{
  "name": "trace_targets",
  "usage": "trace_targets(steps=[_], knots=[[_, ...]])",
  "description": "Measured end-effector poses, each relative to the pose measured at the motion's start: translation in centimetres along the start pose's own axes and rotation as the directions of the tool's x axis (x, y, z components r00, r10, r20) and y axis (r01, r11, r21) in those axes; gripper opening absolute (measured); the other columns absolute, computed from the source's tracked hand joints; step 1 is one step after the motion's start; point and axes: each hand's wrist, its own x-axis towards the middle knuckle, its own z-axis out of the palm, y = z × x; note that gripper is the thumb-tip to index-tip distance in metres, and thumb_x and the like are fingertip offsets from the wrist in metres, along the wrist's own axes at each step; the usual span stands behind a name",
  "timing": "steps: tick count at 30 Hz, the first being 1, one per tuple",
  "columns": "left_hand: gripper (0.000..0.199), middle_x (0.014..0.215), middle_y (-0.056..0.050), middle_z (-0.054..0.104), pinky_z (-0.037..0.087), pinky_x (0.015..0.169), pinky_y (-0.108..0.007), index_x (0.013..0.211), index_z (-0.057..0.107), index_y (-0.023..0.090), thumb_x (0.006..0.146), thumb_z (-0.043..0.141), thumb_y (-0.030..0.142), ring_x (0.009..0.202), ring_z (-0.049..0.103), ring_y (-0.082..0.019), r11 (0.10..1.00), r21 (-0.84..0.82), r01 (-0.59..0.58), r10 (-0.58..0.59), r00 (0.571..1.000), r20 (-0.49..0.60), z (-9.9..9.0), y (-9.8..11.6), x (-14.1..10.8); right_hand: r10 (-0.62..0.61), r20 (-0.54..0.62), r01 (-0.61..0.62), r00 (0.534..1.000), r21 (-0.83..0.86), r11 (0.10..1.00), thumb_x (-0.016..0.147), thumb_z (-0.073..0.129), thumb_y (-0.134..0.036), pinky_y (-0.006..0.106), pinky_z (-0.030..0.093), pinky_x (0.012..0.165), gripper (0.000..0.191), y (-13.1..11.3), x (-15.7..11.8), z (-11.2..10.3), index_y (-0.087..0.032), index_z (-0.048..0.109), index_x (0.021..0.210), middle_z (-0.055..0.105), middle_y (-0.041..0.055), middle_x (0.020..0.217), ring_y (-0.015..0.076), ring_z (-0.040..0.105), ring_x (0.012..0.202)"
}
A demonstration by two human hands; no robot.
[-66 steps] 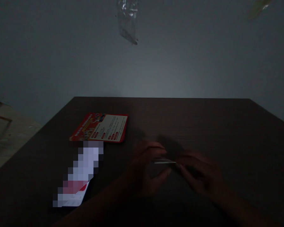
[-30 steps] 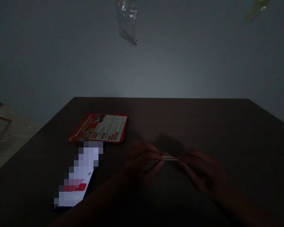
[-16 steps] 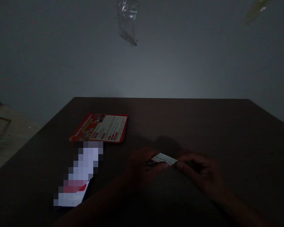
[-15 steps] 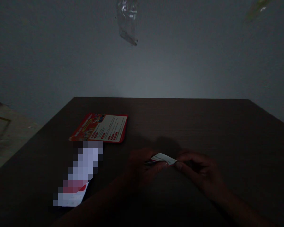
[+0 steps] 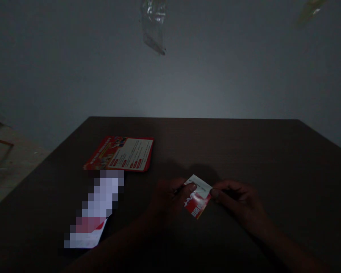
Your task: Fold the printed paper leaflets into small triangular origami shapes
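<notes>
Between my two hands is a small red and white card [image 5: 198, 206], tilted so that its printed red face and white upper strip show. My left hand [image 5: 172, 197] grips its left edge, the thumb lying across the front. At the card's right corner, the thumb and fingertips of my right hand [image 5: 238, 201] are pinched together on it. The light is dim, so the fingers behind the card are hidden. Both hands are just above the dark table.
A dark wood-grain table [image 5: 230, 140] stands against a grey wall [image 5: 230, 68]. On its left lie a red printed sheet or booklet [image 5: 133, 155] and a lit phone [image 5: 88, 239] with a blurred screen. A clear plastic bag [image 5: 153, 30] hangs on the wall.
The card has turned from a nearly edge-on, flat pose to one where its red printed side faces me. My left thumb has shifted up and left on it.
</notes>
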Motion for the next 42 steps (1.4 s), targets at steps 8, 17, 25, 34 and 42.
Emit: trace_targets(steps=[8,17,25,34,42], knots=[[0.029,0.055,0.002,0.058,0.034,0.046,-0.018,0.074,0.068,0.016,0.086,0.051,0.035,0.050,0.051,-0.010,0.999,-0.033,-0.003,0.003,1.000,0.001,-0.12,-0.03,0.09,0.011,-0.007,-0.011,1.000,0.006,1.000,0.073,0.069,-0.035,0.022,0.047,0.049,0.019,-0.03,0.18,0.02,-0.017,0.071,0.069,0.069,0.0029,0.062,0.0139,0.061,0.056],[0.022,0.061,0.002,0.064,0.039,0.048,-0.018,0.087,0.071,0.018,0.087,0.051,0.028,0.050,0.053,-0.009,0.996,-0.040,-0.085,0.080,0.990,-0.117,-0.11,0.14,-0.03,0.042,0.004,-0.042,0.999,0.024,0.999,0.072,0.070,-0.036,0.022,0.046,0.051,0.020,0.00,0.24,0.00,-0.016,0.070,0.067,0.067,0.0030,0.060,0.0130,0.059,0.055],[0.020,0.069,0.001,0.067,0.043,0.052,-0.018,0.092,0.067,0.017,0.087,0.053,0.031,0.059,0.060,-0.011,0.997,-0.070,-0.042,0.035,0.994,-0.100,0.08,-0.61,0.12,0.092,0.026,-0.092,0.995,-0.009,0.996,0.073,0.069,-0.035,0.023,0.045,0.053,0.020,0.42,0.23,-0.01,-0.016,0.070,0.070,0.069,0.0038,0.064,0.0136,0.060,0.058],[0.019,0.064,0.002,0.066,0.041,0.050,-0.017,0.084,0.070,0.018,0.086,0.053,0.026,0.055,0.058,-0.010,0.999,-0.017,-0.032,0.029,0.985,-0.171,0.33,-0.21,-0.05,0.126,0.053,-0.127,0.991,0.017,0.992,0.073,0.068,-0.036,0.023,0.044,0.055,0.019,0.27,0.19,0.22,-0.017,0.070,0.070,0.069,0.0037,0.065,0.0130,0.058,0.060],[0.025,0.089,-0.001,0.070,0.050,0.067,-0.021,0.101,0.062,0.018,0.079,0.065,0.029,0.078,0.065,-0.014,0.950,-0.311,0.029,-0.053,0.996,-0.071,0.46,-0.31,0.12,0.156,-0.052,-0.149,0.986,0.122,0.981,0.069,0.073,-0.036,0.021,0.041,0.053,0.019,0.65,0.26,0.01,-0.018,0.069,0.065,0.065,0.0005,0.060,0.0108,0.055,0.056]])
